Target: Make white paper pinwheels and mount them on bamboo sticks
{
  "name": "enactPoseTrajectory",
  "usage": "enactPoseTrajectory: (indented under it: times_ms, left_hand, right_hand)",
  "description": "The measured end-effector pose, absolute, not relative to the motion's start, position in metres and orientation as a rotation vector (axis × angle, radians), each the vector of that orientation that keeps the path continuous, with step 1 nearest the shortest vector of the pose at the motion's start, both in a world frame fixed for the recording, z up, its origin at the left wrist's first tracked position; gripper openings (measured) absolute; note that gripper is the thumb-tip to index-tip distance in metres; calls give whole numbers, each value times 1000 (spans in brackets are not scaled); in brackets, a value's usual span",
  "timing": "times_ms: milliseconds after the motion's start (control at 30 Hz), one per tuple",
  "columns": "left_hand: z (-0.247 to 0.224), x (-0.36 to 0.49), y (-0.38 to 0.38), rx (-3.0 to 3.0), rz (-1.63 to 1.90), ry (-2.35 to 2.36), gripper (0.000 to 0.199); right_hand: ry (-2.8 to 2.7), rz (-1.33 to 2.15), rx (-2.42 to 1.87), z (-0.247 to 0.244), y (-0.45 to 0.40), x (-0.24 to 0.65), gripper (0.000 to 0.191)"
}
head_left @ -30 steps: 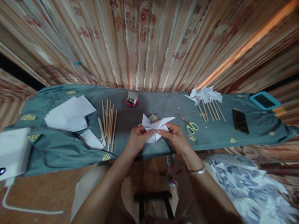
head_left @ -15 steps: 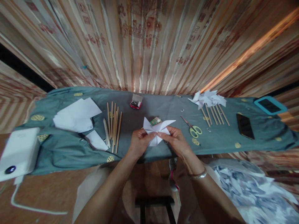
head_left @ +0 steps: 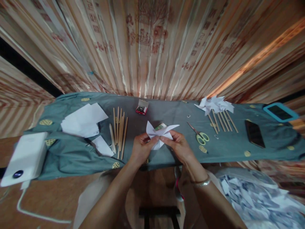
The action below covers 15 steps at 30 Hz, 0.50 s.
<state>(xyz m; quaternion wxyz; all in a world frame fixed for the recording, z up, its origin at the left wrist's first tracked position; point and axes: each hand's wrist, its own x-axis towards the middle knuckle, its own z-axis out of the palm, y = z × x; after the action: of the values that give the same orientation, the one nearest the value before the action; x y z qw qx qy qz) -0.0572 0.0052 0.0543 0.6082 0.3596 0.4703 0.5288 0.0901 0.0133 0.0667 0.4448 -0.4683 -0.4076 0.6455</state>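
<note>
A white paper pinwheel (head_left: 159, 132) is held over the near middle of the cloth-covered table. My left hand (head_left: 142, 146) pinches its left side, the thumb at the centre. From the right, my right hand (head_left: 179, 143) grips it too, and the two thumbs nearly meet on the folded middle. Behind the paper, partly hidden, lies a small greenish roll or tin (head_left: 160, 126). An open red-and-white box (head_left: 142, 107) of small dark metal pieces stands farther back. Scissors (head_left: 199, 135) with green handles lie right of my hands.
Wooden sticks (head_left: 122, 133) and white paper sheets (head_left: 81, 121) lie to the left, beyond them a white device (head_left: 25, 159) with a cable. At right are finished pinwheels (head_left: 215, 105) on sticks, a phone (head_left: 254, 133), a blue-framed tablet (head_left: 281, 112) and a bag of paper pieces (head_left: 257, 194).
The view has shifted slightly, so the table's things appear a little farther right and lower. Both hands keep hold of the pinwheel, and the thumbs have come closer together over its centre.
</note>
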Motion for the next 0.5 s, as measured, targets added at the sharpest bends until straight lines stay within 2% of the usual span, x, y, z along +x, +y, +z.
enactPoseTrajectory:
  times_ms: [167, 233, 333, 500]
  left_hand:
    - [53, -94, 17, 1052, 1308, 1278, 49]
    - [49, -115, 26, 1258, 1332, 1518, 42]
    - [38, -142, 37, 1671, 1120, 1899, 28]
    - [15, -155, 41, 1943, 770, 2072, 34]
  right_hand:
    - [-951, 1484, -1185, 71, 15, 96, 32]
    - [-939, 1464, -1189, 74, 15, 101, 31]
    - [-945, 1475, -1174, 78, 13, 108, 30]
    - [-935, 1511, -1150, 81, 10, 119, 30]
